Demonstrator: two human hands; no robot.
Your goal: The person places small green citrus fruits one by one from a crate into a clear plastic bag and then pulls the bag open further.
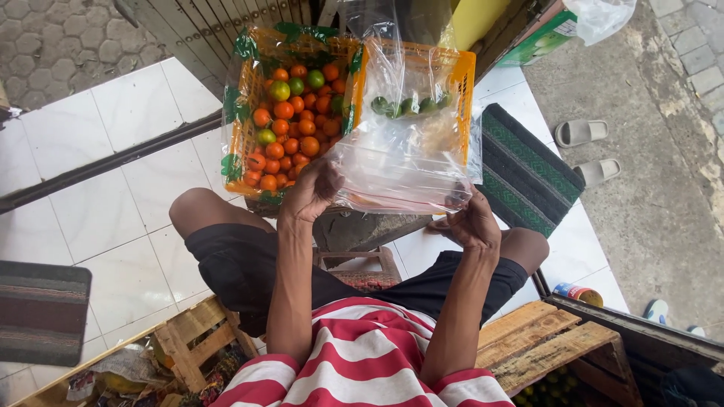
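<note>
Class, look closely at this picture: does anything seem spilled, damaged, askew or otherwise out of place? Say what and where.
Nothing looks spilled or damaged. The fruit sits inside its orange crate, and both hands, left hand and right hand, hold a clear plastic bag open. Only the pair of sandals lies loosely apart on the concrete.

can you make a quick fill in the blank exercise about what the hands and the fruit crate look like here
1. Both hands, left hand and right hand, hold a clear ____ bag.
2. The crate of small round fruits is coloured ____.
3. Most fruits in the crate are orange; a few are ____.
4. Two sandals lie on the ____ side of the picture.

Missing words: plastic; orange; green; right
</note>
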